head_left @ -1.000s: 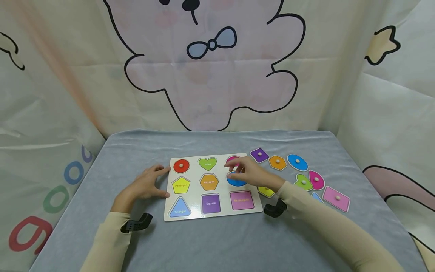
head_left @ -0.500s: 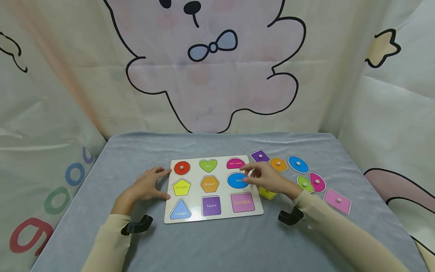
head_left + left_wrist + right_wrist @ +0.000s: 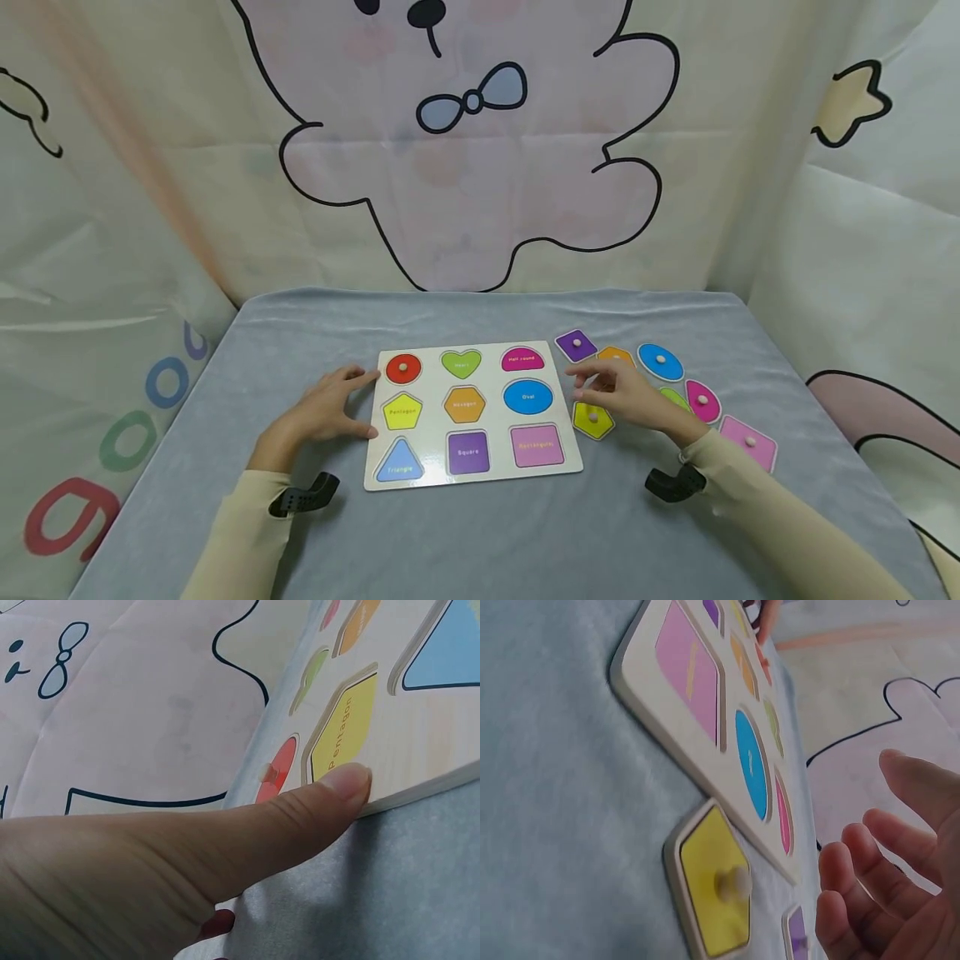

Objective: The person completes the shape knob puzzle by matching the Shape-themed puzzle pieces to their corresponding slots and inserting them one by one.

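The grey cloth (image 3: 450,550) extends under the puzzle board (image 3: 432,427); your left hand (image 3: 324,408), thumb and fingers apart, touches the board's left edge. Your right hand (image 3: 628,390), past the board's right edge, grips nothing, thumb and fingertips apart, near the yellow pentagon piece (image 3: 595,427), which lies just beside that edge. The red circle piece (image 3: 408,377) sits in the board's upper-left recess
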The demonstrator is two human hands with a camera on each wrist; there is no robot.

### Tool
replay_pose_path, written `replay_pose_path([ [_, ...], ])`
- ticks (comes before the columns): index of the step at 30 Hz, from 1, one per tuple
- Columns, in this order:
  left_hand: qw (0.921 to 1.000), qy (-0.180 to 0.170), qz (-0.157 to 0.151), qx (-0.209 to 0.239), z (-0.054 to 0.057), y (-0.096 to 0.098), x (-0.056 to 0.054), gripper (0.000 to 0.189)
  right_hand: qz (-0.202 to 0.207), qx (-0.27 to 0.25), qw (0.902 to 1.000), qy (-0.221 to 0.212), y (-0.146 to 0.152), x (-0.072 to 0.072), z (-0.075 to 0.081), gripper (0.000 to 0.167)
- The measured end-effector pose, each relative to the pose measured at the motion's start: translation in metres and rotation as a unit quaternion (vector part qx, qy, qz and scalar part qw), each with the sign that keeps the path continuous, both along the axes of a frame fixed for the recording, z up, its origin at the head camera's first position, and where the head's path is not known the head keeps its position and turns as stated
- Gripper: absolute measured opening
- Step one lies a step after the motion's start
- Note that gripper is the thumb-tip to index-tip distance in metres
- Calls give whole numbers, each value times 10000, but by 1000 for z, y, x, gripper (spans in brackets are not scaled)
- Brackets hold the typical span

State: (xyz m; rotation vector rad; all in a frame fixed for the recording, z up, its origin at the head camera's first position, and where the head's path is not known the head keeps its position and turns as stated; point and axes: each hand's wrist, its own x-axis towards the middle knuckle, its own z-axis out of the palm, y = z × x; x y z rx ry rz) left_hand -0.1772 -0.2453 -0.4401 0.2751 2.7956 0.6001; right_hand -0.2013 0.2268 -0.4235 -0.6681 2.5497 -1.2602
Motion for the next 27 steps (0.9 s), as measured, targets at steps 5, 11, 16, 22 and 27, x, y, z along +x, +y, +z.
replay_pose_path([
  [5, 10000, 22, -22, 24, -2, 0, 1, 99, -113, -178, 9998, -38, 20, 2, -5, 39],
  [11, 10000, 66, -49, 25, -3, -1, 0, 98, -150, -340, 9993, 17, 43, 2, -5, 41],
  [16, 9999, 44, -39, 92, -1, -1, -1, 98, -278, -259, 9992, -92, 62, 1, -6, 43],
  [22, 9999, 103, -62, 69, -1, -1, -2, 98, -119, -252, 9996, 85, 82, 1, -5, 39],
  [27, 10000, 45, -41, 75, -1, -1, -2, 98, -86, -267, 9996, 96, 105, 1, -9, 37],
])
